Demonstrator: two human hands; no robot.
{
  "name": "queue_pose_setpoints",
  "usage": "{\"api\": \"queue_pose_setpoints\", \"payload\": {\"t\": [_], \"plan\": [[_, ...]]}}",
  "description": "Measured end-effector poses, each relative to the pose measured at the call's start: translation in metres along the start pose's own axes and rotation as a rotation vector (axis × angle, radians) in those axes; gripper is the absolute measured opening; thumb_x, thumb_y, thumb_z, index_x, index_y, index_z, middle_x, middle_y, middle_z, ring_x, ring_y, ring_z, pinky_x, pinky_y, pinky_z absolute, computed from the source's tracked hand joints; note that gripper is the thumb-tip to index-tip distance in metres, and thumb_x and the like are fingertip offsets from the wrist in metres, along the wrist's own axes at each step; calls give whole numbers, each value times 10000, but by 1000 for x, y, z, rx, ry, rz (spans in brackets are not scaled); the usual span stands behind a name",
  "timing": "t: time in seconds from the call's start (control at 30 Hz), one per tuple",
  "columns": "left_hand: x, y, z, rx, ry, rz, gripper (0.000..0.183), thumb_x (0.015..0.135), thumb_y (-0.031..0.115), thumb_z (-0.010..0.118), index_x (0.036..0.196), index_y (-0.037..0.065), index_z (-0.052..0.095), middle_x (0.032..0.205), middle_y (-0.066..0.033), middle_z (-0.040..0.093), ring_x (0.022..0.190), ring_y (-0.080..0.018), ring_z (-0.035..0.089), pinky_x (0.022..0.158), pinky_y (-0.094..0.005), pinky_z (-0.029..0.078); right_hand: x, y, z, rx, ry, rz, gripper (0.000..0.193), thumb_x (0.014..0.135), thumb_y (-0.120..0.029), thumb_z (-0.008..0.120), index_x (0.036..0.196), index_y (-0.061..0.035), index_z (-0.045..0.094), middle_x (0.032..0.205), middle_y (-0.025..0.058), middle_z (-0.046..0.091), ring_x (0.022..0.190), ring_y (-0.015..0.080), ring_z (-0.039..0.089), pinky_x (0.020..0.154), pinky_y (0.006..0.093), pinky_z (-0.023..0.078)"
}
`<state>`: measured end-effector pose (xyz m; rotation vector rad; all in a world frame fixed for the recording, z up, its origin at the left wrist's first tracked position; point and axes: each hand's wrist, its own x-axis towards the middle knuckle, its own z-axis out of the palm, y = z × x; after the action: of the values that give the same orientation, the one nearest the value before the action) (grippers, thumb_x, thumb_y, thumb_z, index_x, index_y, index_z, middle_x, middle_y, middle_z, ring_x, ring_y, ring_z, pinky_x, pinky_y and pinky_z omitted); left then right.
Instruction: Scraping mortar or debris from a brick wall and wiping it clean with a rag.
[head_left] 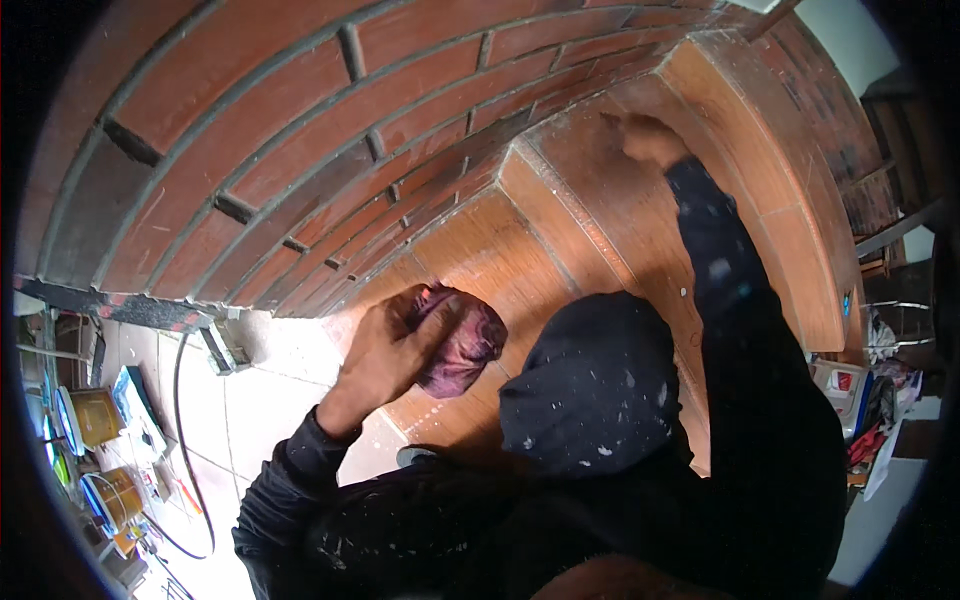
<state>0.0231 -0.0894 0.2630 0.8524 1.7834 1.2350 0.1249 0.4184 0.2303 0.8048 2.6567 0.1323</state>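
Observation:
My left hand (385, 350) is closed round a bunched purple and pink cloth (468, 345), held up over the lower wooden-look steps. Farther up, at the right, my right hand (652, 142) reaches down to a brown tiled step (590, 150) close to the brick wall. Its fingers are drawn together and point left at the tread. Shadow hides whether anything is pinched in them. My bent knee (600, 385), in dark cloth with white specks, covers part of the steps between my arms.
A red brick wall (300, 120) with grey joints runs along the steps' left side. A black cable (180, 440) curves over the pale tiled floor (250, 420). Paint-stained containers (95, 415) stand at the lower left. A white bin (840, 390) and piled cloths are at the right.

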Motion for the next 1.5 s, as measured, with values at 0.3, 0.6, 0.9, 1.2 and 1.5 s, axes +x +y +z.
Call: {"api": "queue_pose_setpoints", "payload": {"t": [0.3,0.6,0.9,1.2,1.5], "plan": [[-5,-6,0,-53,10,-28,381,1044,328,643,1113,-43,694,909,-211,731,802,-251,717,739,-387,549,7,10,25,-130,310,-66,403,837,-144,633,1212,-30,728,1146,257,737,1030,431,727,872,508,565],[-15,-10,-18,-50,64,-116,355,1048,300,653,1126,-43,702,919,-127,751,802,-152,670,756,-344,540,-103,27,61,135,81,-193,475,904,-202,649,1363,-82,668,1195,272,708,1068,420,698,916,489,555],[16,-5,7,-82,39,-52,414,1078,349,609,1212,-37,675,1007,-108,750,883,-177,691,809,-322,547,-76,113,111,-16,263,198,480,967,-212,560,1417,-44,550,1048,270,737,958,435,727,858,531,572],[101,28,40,-294,75,-158,593,1094,530,502,1315,-14,584,933,-90,674,649,-138,616,500,-268,465,-177,-34,62,990,394,-26,674,1025,-372,667,1554,-45,409,1391,140,600,1306,296,563,1063,420,472],[83,53,39,620,207,459,575,1012,193,713,1461,-26,428,1289,-206,670,1208,-314,659,912,-421,546,-48,25,16,2052,601,-107,410,934,-91,706,1336,-47,638,1259,60,705,1144,194,681,991,347,534]]}}
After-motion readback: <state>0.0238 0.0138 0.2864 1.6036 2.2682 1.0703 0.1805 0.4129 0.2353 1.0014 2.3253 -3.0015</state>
